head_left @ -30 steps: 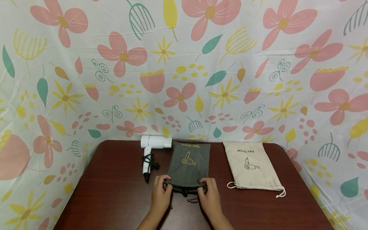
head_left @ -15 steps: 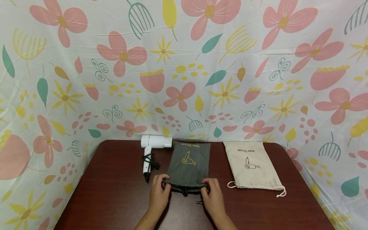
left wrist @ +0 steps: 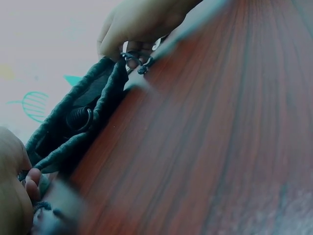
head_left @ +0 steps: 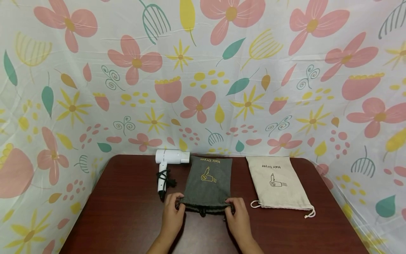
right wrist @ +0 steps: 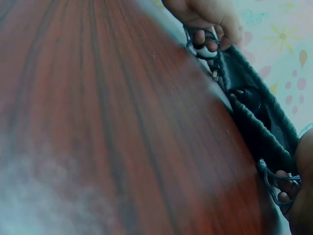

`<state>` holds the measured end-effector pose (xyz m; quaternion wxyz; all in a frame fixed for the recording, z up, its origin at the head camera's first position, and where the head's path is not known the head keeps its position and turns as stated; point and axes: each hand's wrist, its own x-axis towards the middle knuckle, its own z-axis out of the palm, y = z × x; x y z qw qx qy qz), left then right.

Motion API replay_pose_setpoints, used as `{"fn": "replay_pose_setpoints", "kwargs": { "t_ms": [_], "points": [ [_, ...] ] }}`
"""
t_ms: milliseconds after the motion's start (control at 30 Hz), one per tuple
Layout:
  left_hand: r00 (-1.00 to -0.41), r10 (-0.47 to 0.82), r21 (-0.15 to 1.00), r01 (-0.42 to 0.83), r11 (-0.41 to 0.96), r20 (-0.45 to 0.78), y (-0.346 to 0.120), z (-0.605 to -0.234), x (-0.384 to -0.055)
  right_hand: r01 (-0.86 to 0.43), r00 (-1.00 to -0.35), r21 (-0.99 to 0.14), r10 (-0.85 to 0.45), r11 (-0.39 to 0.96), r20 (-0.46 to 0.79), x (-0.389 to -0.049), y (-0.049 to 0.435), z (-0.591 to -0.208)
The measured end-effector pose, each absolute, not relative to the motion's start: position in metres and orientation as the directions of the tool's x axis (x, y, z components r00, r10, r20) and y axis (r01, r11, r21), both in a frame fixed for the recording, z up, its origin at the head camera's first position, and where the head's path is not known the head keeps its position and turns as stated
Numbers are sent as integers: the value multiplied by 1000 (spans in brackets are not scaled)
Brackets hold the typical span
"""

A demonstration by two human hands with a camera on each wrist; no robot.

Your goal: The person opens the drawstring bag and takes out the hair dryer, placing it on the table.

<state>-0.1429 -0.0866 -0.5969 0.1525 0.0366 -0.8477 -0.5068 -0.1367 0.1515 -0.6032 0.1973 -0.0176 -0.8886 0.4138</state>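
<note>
A grey drawstring bag (head_left: 209,187), printed "Hair Dryer" with a yellow dryer outline, lies in the middle of the table with its mouth toward me. My left hand (head_left: 172,216) pinches the left corner of the mouth, and at the right corner my right hand (head_left: 238,217) does the same. Both wrist views show the mouth gaping slightly between the hands. Inside sits a black ribbed, coiled-looking piece (left wrist: 79,119), the rest of it hidden by the cloth. Dark drawstring cord (right wrist: 266,178) loops by the fingers at each corner.
A white hair dryer (head_left: 171,157), its black cord wrapped round the handle, lies just left of the grey bag. A cream drawstring bag (head_left: 275,183) with the same print lies flat on the right. The brown table (head_left: 127,218) meets a floral cloth backdrop (head_left: 203,77).
Both hands have moved slightly apart, drawing the bag's mouth wider and straighter. The cord loops that dangled below the mouth are now mostly out of sight in the head view.
</note>
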Motion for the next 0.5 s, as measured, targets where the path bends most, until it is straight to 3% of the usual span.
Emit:
{"fn": "replay_pose_setpoints", "kwargs": {
  "t_ms": [500],
  "points": [
    [-938, -208, 862, 146, 485, 276, -96, -594, -144, -99, -925, -751, 217, 653, 311, -137, 158, -603]
  ]
}}
